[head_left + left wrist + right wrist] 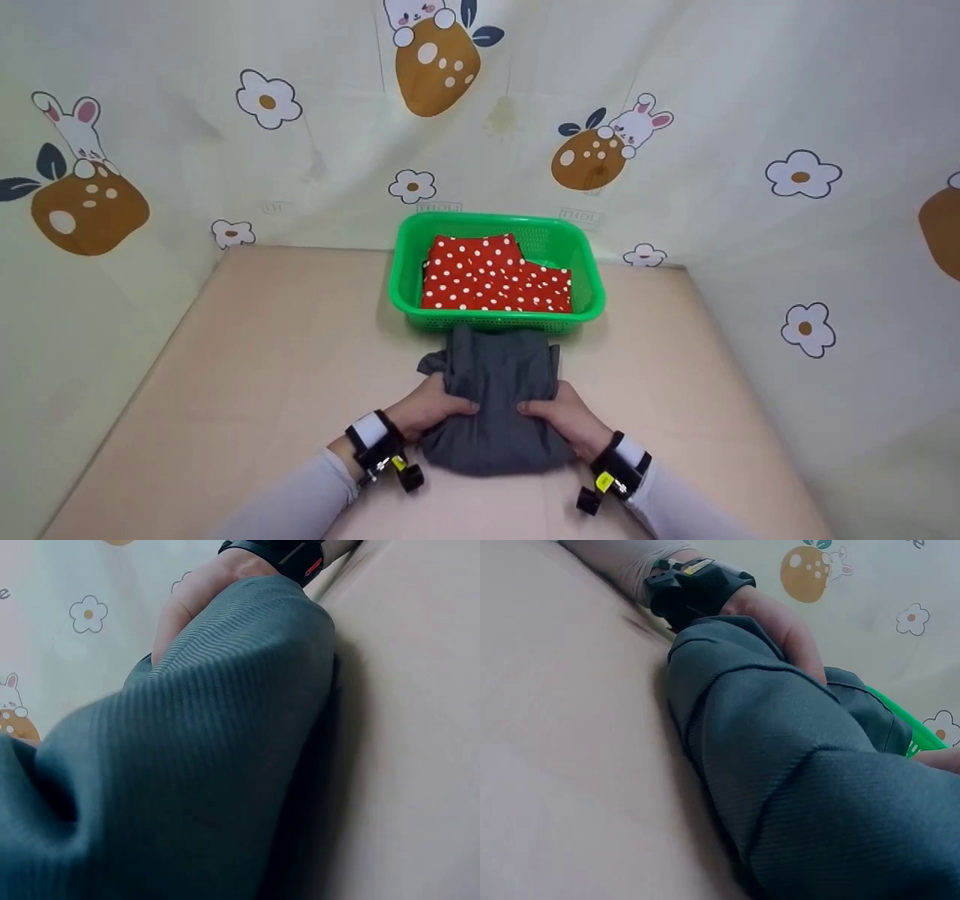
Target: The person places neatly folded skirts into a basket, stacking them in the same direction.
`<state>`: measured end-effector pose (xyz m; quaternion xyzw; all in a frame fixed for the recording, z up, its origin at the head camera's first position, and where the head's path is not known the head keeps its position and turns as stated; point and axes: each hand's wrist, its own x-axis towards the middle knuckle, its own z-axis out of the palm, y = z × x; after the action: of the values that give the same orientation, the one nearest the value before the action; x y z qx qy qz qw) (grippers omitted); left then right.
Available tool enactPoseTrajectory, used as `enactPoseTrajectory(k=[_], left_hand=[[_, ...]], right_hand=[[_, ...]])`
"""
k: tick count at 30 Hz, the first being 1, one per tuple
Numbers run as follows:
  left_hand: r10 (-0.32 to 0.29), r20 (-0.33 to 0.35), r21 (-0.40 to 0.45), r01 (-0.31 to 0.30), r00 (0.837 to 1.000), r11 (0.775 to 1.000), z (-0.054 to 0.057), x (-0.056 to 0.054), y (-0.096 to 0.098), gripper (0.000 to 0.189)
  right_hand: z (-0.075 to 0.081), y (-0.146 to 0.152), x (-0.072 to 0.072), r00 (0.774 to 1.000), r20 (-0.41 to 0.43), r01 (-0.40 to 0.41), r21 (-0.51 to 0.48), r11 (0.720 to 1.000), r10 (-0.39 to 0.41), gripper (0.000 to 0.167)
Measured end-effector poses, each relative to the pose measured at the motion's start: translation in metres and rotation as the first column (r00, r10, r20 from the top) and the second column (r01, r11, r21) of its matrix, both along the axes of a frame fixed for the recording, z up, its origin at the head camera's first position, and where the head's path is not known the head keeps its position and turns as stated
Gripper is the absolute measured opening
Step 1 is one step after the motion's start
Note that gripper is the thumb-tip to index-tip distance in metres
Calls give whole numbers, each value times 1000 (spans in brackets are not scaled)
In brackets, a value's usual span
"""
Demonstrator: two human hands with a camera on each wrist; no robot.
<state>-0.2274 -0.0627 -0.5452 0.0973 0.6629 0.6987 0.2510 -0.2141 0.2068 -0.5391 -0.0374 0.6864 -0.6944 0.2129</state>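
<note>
A dark grey folded garment (501, 439) is held between both hands at the front of the green basket (401, 296). My left hand (431, 407) grips its left side, thumb lying on top and the other fingers hidden under the cloth. On the opposite side my right hand (574, 418) holds it the same way, with the two thumbs pointing at each other. The garment's far edge reaches the basket's near wall. Thick rounded folds of the grey fabric fill much of both wrist views. Inside the basket lies a folded red cloth with white dots (480, 277).
A beige tabletop (285, 330) spreads around the basket. Pale curtains (322, 150) printed with rabbits, brown fruit and flowers enclose it at the back and both sides. Each wrist wears a black band (375, 442) with a small device.
</note>
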Motion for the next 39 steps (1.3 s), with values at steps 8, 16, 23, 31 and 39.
enactPoseTrajectory(k=[8,16,23,31,39], left_hand=[[17,18,-8,-17,1000,1000,0,1,2,57],[87,-60,-116,-93,994,989,15,-2,-5,52],[100,-127,-158,-119,987,980,37,4,-15,58],[101,-151,-87,-115,983,989,70,10,-24,58],[83,-177,36,-78,981,996,99,16,-33,55]], right_hand=[[0,3,2,1000,-5,2,12,1000,-2,40],[6,8,4,999,42,35,-103,994,-31,47],[23,10,9,998,60,21,-178,984,-10,61],[57,16,10,1000,22,1,-227,974,5,59],[92,20,11,998,-48,-51,-280,959,39,67]])
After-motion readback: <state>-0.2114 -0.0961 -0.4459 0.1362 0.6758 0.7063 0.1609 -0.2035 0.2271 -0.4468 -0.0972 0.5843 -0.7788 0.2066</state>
